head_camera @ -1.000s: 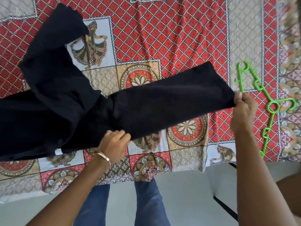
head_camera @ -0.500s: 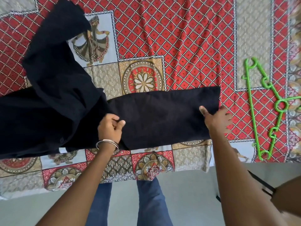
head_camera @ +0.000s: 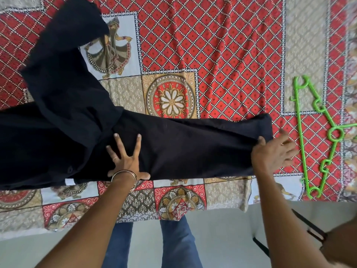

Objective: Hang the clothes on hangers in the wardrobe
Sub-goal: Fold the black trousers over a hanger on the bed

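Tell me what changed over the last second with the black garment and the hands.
The black garment came down from mid-air and now lies flat on the patterned bedsheet. The left hand let go of the fabric and presses on it with spread fingers. The right hand opened at the garment's right end, its thumb on the edge. The green hanger stayed on the sheet, untouched.

Black garment spread flat across patterned bedspread, one part folded up-left; green plastic hanger lies flat just right of it.
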Demonstrator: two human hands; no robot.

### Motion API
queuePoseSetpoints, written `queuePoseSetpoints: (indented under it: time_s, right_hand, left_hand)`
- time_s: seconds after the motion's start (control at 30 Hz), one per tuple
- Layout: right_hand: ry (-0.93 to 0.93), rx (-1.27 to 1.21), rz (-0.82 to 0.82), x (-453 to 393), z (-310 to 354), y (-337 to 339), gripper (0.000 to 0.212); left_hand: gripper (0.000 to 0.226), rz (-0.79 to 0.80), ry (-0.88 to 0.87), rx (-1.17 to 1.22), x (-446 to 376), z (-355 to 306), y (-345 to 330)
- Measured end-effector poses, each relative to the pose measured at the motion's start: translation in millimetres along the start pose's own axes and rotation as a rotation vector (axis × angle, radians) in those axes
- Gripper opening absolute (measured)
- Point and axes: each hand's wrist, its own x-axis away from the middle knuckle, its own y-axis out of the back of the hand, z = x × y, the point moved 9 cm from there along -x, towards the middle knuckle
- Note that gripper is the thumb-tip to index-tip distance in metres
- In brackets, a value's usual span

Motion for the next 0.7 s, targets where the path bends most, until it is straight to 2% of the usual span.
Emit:
queuePoseSetpoints:
  time_s: [0.1, 0.2, 0.3, 0.37, 0.43, 0.47, 0.53, 0.6, 0.7]
  right_hand:
    - [0.384, -0.023, -0.018, 49, 63, -11, 0.045]
    - [0.676, -0.006, 0.053, 79, 108, -29, 0.041]
    - [0.800, 0.117, 0.084, 75, 136, -39, 0.042]
    - [0.836, 0.256, 0.183, 66, 142, -51, 0.026]
    - [0.819, 0.334, 0.297, 67, 150, -59, 0.021]
    - [0.785, 0.347, 0.356, 63, 153, -59, 0.025]
    - [0.745, 0.382, 0.452, 51, 151, -56, 0.035]
    - [0.797, 0.416, 0.448, 36, 159, -48, 0.041]
    - [0.897, 0.565, 0.498, 9, 174, -40, 0.049]
  left_hand:
    - [0.151, -0.035, -0.004, -0.128, 7, 11, -7]
    - [0.138, -0.090, -0.059, -0.249, 10, 22, -12]
    - [0.090, -0.168, -0.164, -0.259, 9, 16, 15]
    - [0.063, -0.296, -0.216, -0.112, 5, -1, 46]
    - [0.047, -0.249, -0.186, 0.077, -4, 2, 49]
    - [0.049, -0.195, -0.167, 0.096, -9, 4, 46]
    - [0.080, -0.072, -0.124, -0.001, -8, 6, 29]
    - [0.094, -0.056, -0.090, -0.125, -7, 17, 17]
    - [0.099, -0.113, -0.061, -0.225, -12, 28, 19]
